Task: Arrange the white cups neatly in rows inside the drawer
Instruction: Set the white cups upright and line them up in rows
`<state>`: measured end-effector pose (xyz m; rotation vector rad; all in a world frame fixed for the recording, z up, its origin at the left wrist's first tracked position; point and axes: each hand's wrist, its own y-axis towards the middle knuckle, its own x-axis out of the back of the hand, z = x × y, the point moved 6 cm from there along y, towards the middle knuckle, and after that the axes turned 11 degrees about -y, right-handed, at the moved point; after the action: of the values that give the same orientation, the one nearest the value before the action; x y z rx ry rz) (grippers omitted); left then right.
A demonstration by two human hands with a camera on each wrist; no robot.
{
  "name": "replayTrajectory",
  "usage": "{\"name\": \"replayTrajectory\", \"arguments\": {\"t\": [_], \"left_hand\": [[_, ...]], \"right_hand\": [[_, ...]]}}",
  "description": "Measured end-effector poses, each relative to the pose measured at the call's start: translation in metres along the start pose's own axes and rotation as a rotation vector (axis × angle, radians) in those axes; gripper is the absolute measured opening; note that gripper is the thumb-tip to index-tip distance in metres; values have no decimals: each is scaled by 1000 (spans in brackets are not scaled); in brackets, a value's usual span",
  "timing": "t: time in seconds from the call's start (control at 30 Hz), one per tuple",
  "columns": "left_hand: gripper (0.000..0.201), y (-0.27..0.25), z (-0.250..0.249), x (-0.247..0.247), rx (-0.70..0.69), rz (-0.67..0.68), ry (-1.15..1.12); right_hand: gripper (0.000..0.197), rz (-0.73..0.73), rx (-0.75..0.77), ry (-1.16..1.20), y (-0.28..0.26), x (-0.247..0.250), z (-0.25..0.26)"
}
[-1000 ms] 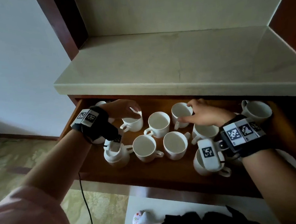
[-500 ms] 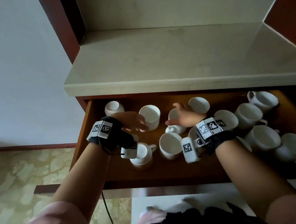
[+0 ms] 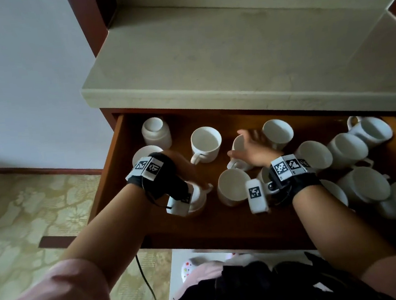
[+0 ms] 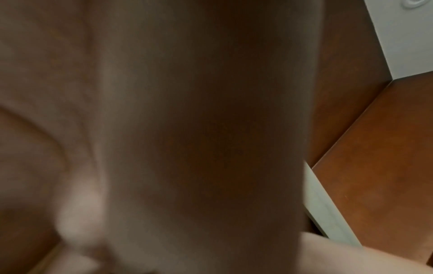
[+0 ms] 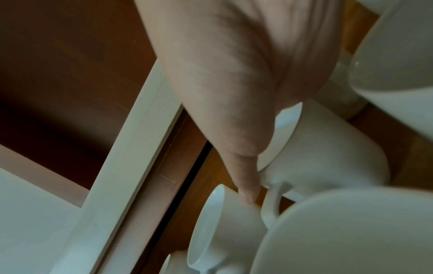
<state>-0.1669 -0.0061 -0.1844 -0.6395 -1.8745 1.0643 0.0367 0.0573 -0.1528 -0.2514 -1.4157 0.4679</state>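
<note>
A pale, stone-like countertop (image 3: 231, 57) is sitting in a recess framed by dark reddish wood panels, with a plain light wall to the left and a green-and-cream floral floor (image 3: 29, 214) spreading below it. Under the countertop, a reddish-brown wooden drawer (image 3: 199, 224) is standing pulled open, and the glossy white ceramic cups (image 3: 348, 151) with loop handles are lying inside it: one is sitting upside down in the far left corner (image 3: 156, 132), one is standing upright behind the hands (image 3: 206, 144), and a dense cluster is crowding the right side, several leaning against one another. The right hand (image 3: 255, 148) is reaching over a cup in the middle of the drawer with its fingers extended and relaxed, a fingertip (image 5: 248, 196) touching a neighbouring cup's wall. The left hand (image 3: 184, 170) is hovering over a cup near the front left; whether it is grasping anything cannot be told, since the wrist view is only blur.
</note>
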Motion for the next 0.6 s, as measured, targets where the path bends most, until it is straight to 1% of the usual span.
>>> {"name": "replayTrajectory", "arguments": {"t": [0.03, 0.07, 0.13, 0.17, 0.2, 0.23, 0.27, 0.33, 0.37, 0.4, 0.43, 0.47, 0.5, 0.53, 0.57, 0.6], "left_hand": [[113, -3, -2, -3, 15, 5, 6], [108, -10, -3, -4, 33, -4, -24], [82, -20, 1, 0, 37, -86, -114], [74, -22, 7, 1, 54, -125, -176], [70, -27, 12, 0, 67, -144, -254], [68, -29, 15, -1, 49, -147, -307], [69, -28, 12, -2, -11, -142, -327], [80, -26, 3, -5, -94, -95, -296], [88, -25, 1, -7, -78, -70, -304], [90, -27, 0, -8, -53, -52, -314], [85, -29, 1, -8, -49, -63, -322], [78, -31, 0, -8, -72, -81, -324], [76, -31, 2, -5, -102, -92, -347], [78, -33, 5, -3, -91, -93, -381], [83, -32, 8, -3, -37, -85, -392], [92, -30, 10, -2, 7, -78, -353]], "right_hand": [[82, -1, 6, 8, 1, 0, 0], [82, -3, 10, 13, 1, -1, -1], [80, -9, 16, 15, 1, -1, -1], [79, -9, 17, 19, 1, -1, 0], [79, -10, 18, 24, 1, -1, 0], [79, -10, 17, 29, 2, -1, 0], [78, -12, 18, 34, 1, -1, 0], [78, -14, 27, 40, 1, -1, -1], [78, -15, 36, 40, 1, -1, -1], [78, -14, 44, 39, 1, -1, -2], [78, -11, 48, 40, 1, -1, -2], [78, -9, 49, 42, 0, -1, -3], [78, -5, 50, 44, 1, -1, -2], [78, -4, 51, 46, 1, -1, -2], [78, -3, 52, 48, 1, -1, -2], [78, -4, 51, 47, 1, 0, -2]]}}
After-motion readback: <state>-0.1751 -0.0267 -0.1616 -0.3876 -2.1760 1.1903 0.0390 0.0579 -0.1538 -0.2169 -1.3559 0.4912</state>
